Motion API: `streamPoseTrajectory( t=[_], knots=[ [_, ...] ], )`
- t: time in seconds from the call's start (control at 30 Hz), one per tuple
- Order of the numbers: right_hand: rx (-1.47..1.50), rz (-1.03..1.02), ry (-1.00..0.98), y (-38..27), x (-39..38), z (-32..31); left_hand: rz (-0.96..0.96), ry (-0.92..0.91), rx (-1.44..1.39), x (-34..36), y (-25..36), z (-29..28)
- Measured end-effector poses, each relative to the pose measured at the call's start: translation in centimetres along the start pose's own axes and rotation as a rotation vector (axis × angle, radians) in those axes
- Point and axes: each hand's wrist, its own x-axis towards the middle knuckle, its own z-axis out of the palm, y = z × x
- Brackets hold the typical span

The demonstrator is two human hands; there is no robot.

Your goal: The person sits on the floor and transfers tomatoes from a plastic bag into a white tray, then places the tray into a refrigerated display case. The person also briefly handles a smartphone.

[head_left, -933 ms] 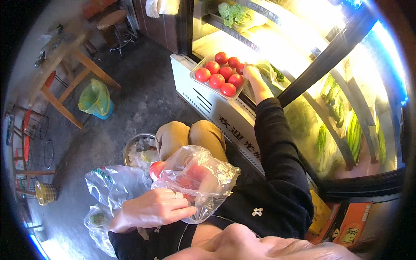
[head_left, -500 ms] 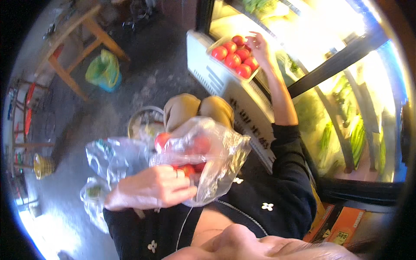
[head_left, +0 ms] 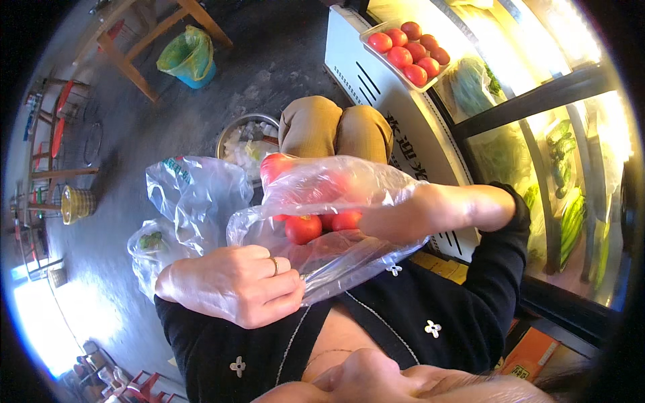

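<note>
My left hand (head_left: pixel 245 285) is closed round the edge of a clear plastic bag (head_left: pixel 269 218), holding it over my lap. Several red tomatoes (head_left: pixel 304 230) lie in the bag, seen through its film and wide mouth. My right hand (head_left: pixel 396 215) reaches into the bag's mouth from the right, close to the tomatoes; it is smeared and its fingers are hidden. Ahead on the right, a pale tray (head_left: pixel 390 66) of tomatoes (head_left: pixel 400 57) stands on the white base of a lit display fridge (head_left: pixel 366 67).
Left of my knees lie another clear bag (head_left: pixel 201 195) and a smaller bag (head_left: pixel 151 248) with something green inside. Beyond stands a metal basin (head_left: pixel 228 132) of pale pieces. A blue bin (head_left: pixel 198 75) with a yellow liner sits by a wooden table (head_left: pixel 138 80). Greens (head_left: pixel 571 221) fill the fridge.
My right hand has come back from the tomato tray into the mouth of the bag. The left hand keeps its hold on the bag. The view has shifted somewhat.
</note>
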Motion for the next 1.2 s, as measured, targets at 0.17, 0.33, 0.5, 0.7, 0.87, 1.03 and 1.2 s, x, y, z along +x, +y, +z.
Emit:
streamPoseTrajectory(
  t=[0.17,0.33,0.5,0.7,0.87,1.03,1.2],
  knots=[
    [0.292,0.001,0.41,-3.6,-0.3,-3.8,0.012,-0.018,-0.021,0.0,1.2,0.5],
    [0.282,0.032,0.576,-4.1,2.4,-2.2,0.202,0.084,-0.087,0.9,1.3,0.7],
    [0.243,0.017,0.425,-2.6,5.8,0.7,0.238,0.071,-0.093,1.6,1.4,0.8],
    [0.439,0.015,0.487,-1.9,5.1,0.0,0.209,0.091,-0.069,0.7,1.7,1.1],
    [0.536,0.052,0.568,-1.7,5.0,-0.6,0.208,0.107,-0.075,0.7,1.3,0.7],
    [0.703,0.153,0.615,-0.6,2.7,-1.1,0.208,0.125,-0.136,0.7,0.2,1.3],
    [0.904,0.055,0.606,1.1,1.1,0.7,0.191,0.105,-0.154,1.3,0.0,0.6]
  ],
)
